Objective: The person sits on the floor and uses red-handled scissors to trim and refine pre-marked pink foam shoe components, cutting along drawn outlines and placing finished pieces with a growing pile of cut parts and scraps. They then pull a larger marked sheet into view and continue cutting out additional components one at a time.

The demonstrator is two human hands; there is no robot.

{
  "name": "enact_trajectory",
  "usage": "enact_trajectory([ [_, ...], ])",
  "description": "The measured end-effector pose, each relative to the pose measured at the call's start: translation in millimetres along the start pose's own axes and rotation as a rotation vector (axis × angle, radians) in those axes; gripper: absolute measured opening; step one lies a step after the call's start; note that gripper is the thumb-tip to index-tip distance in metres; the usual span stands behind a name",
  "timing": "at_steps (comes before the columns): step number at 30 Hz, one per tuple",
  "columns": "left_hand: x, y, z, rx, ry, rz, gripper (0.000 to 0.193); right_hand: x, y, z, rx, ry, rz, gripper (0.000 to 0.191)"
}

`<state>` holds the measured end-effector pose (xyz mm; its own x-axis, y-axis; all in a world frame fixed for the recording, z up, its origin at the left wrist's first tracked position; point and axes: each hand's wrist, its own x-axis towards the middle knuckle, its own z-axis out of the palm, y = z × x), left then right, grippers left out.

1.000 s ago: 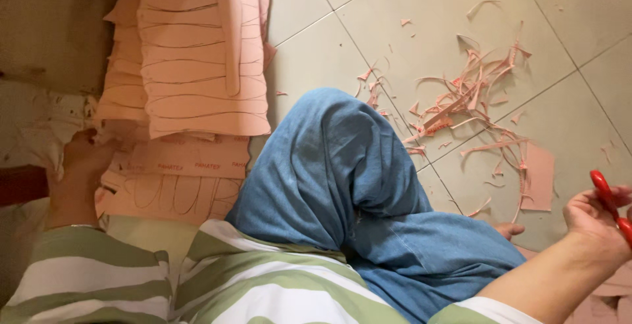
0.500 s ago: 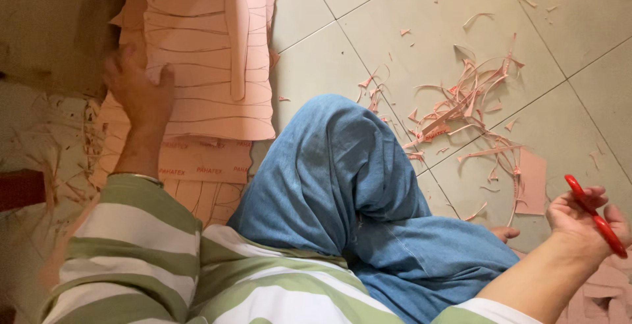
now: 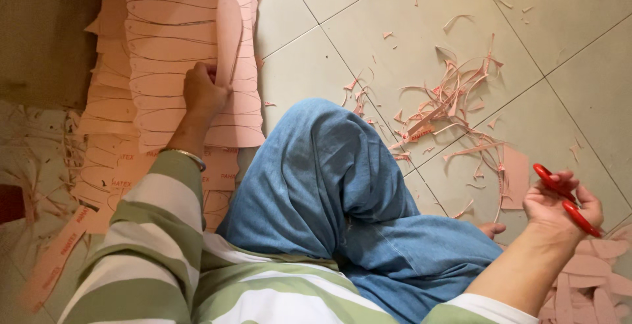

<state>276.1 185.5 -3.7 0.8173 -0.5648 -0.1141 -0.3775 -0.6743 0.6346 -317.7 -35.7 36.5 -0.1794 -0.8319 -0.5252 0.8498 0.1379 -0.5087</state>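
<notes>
a: largest item first. tiled floor fills the upper and right of the frame, pale tiles with grey grout.

b: next, the person's bent knee in blue trousers, centre to lower centre, with a green-and-white striped sleeve at lower left.

a: stack of pink sheets, upper left, each marked with pencilled long oval outlines. more sheets fan out beneath, toward the left edge.

b: change since half a second ago: the left hand has moved further up the stack. it was lying on the sheets lower down; now its fingers are pinched on a cut-out pink strip, a long oval piece standing up from the top sheet.

a: judgement: a finished piece is being laid on, or lifted from, the stack. cannot tell which.

b: right hand, lower right, has come slightly inward. it is curled around red-handled scissors; blades not visible, so open or closed unknown.

a: pile of pink offcuts, curled slivers, right of centre on the floor. one flat pink scrap lies just left of the right hand.

b: smallest: thin bangle on the left wrist.
</notes>
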Motion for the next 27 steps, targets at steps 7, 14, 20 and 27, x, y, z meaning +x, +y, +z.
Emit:
enact_trajectory([
  [7, -17, 25, -14, -0.774, -0.333, -0.007, 0.021, -16, 50, 15, -0.401, -0.327, 0.121, 0.010],
  [14, -98, 80, 23, -1.039, -0.678, 0.217, 0.021, -106, 130, 34, -0.822, -0.680, 0.179, 0.021],
  [20, -172, 154, 17, -0.793, -0.683, 0.520, 0.016, -174, 177, 34, -0.937, -0.842, 0.159, 0.023],
  [27, -173, 178, -111, -0.964, -0.133, 1.254, 0.023, -182, 127, 1, -1.049, -0.535, -0.257, 0.014],
])
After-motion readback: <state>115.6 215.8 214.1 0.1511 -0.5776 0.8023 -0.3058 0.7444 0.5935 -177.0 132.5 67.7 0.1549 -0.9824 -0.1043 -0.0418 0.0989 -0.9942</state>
